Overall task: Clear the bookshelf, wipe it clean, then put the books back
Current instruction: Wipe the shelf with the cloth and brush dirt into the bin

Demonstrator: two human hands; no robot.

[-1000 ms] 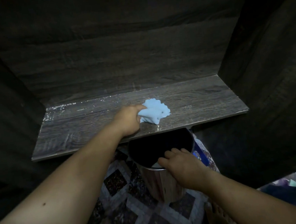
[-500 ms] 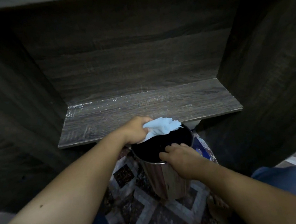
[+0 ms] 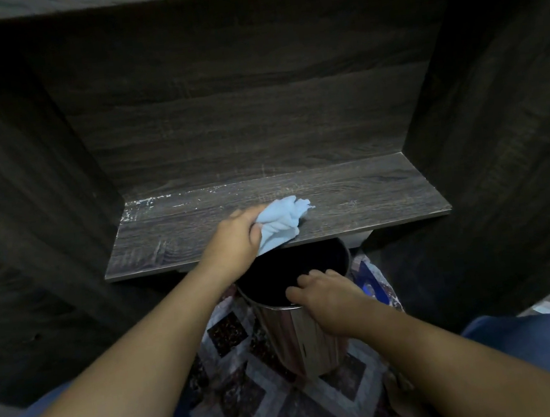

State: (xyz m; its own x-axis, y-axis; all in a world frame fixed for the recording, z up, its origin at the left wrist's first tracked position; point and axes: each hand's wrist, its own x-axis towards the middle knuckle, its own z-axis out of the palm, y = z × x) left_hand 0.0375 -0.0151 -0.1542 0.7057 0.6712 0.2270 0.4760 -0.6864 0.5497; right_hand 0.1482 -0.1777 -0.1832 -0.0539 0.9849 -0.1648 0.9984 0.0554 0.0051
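A dark wood-grain shelf board (image 3: 174,234) lies bare inside the bookshelf recess, with whitish marks along its back left edge. My left hand (image 3: 234,238) grips a crumpled light blue cloth (image 3: 282,223) that rests on the board's front edge, partly hanging over it. Just below stands a metal bin (image 3: 300,334) with a dark inside. My right hand (image 3: 327,296) holds the bin's near rim, fingers curled over it. No books are in view.
Dark side panels (image 3: 32,234) close the recess left and right, and a back panel (image 3: 241,127) stands behind. A patterned rug (image 3: 252,397) covers the floor under the bin. My blue-trousered knees (image 3: 534,334) frame the bottom corners.
Half a second ago the cloth hung over the bin's mouth; my left hand has since carried it up and forward onto the shelf's front edge. My right hand stays on the bin rim.
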